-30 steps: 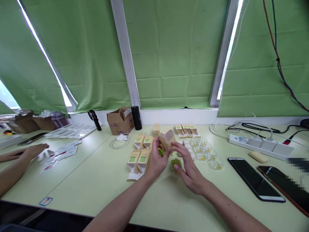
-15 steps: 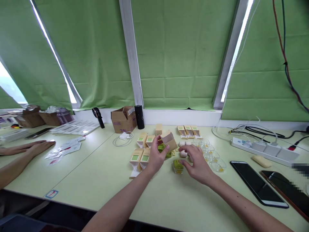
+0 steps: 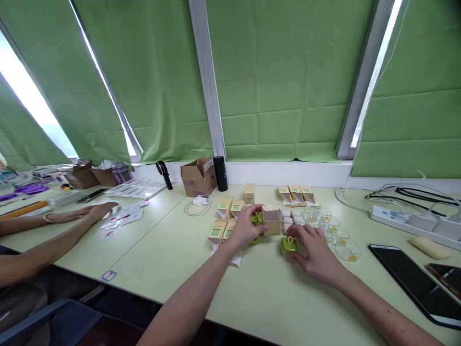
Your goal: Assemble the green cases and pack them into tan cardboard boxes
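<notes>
My left hand (image 3: 248, 228) is closed on a small tan cardboard box (image 3: 272, 227), with an open end facing upward. Behind the fingers, several green pieces (image 3: 256, 220) show in part. My right hand (image 3: 317, 250) pinches a small clear case with a green lid (image 3: 289, 244) and a pale loop on top, low over the table; whether the case still touches the tabletop I cannot tell. White rounded pieces (image 3: 288, 220) lie just behind it, partly hidden. Several clear plastic cases with yellow spots (image 3: 347, 250) stand beyond my right hand.
Several tan boxes with green windows (image 3: 217, 230) stand left of my left hand, others (image 3: 296, 195) farther back. A power strip (image 3: 414, 223) and phone (image 3: 414, 283) lie right. Farther left, another person's hands (image 3: 97, 211) rest near paper cards (image 3: 124, 216). A carton (image 3: 198, 178) stands behind.
The view has swung left. My left hand has turned the tan box more upright. My right hand's fingers have closed around the green-lidded case.
</notes>
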Demonstrator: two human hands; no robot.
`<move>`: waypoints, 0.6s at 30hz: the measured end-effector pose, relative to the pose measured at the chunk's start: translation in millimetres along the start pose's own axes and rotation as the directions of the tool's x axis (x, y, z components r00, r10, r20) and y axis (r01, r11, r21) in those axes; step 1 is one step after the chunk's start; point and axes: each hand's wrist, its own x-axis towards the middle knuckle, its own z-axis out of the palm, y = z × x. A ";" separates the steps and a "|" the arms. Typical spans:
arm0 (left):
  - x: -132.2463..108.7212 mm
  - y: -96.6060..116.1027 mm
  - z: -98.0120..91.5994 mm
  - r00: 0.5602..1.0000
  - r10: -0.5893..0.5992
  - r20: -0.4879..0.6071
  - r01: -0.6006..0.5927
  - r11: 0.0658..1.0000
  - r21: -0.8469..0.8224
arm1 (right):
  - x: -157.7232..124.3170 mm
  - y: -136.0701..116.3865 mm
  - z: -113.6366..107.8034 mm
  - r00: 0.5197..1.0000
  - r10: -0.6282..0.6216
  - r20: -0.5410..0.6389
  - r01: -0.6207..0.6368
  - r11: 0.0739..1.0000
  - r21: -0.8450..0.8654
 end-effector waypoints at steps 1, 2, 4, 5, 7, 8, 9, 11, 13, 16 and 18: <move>1.4 0.6 -2.8 0.999 -0.014 0.053 0.012 0.999 0.035 | -0.3 1.5 -0.8 1.000 -0.008 0.001 0.008 1.000 -0.013; 2.5 1.5 -5.5 0.994 -0.031 0.104 0.023 0.997 0.075 | -0.5 2.2 -1.6 1.000 -0.017 0.003 0.017 1.000 -0.026; 3.7 3.9 -9.9 0.979 -0.063 0.192 0.034 0.988 0.148 | -0.4 2.1 -3.6 1.000 -0.030 0.003 0.030 0.998 -0.049; 3.9 5.2 -11.5 0.973 -0.068 0.222 0.030 0.985 0.173 | -0.2 1.7 -4.7 1.000 -0.031 0.003 0.031 0.998 -0.058; 3.6 7.9 -13.6 0.966 -0.058 0.252 0.006 0.979 0.203 | 0.6 1.1 -7.3 1.000 -0.025 0.006 0.025 0.997 -0.072; 3.4 9.0 -14.2 0.965 -0.048 0.258 -0.009 0.976 0.217 | 1.1 1.0 -8.6 1.000 -0.022 0.010 0.022 0.997 -0.078; 3.2 9.8 -14.6 0.966 -0.041 0.257 -0.023 0.971 0.238 | 1.6 1.0 -10.0 1.000 -0.018 0.015 0.019 0.996 -0.085; 2.7 10.1 -15.2 0.962 -0.038 0.270 -0.043 0.956 0.290 | 2.6 1.3 -12.5 1.000 -0.012 0.023 0.015 0.995 -0.096; 2.2 9.2 -15.1 0.953 -0.024 0.301 -0.076 0.945 0.318 | 3.4 1.4 -14.3 1.000 -0.005 0.029 0.008 0.995 -0.097; 0.8 7.6 -13.7 0.935 -0.019 0.353 -0.113 0.930 0.351 | 4.1 1.5 -15.4 0.999 0.012 0.040 -0.009 0.996 -0.083; -0.4 8.0 -12.6 0.930 -0.036 0.365 -0.111 0.921 0.374 | 4.2 1.5 -15.5 0.999 0.017 0.044 -0.014 0.997 -0.079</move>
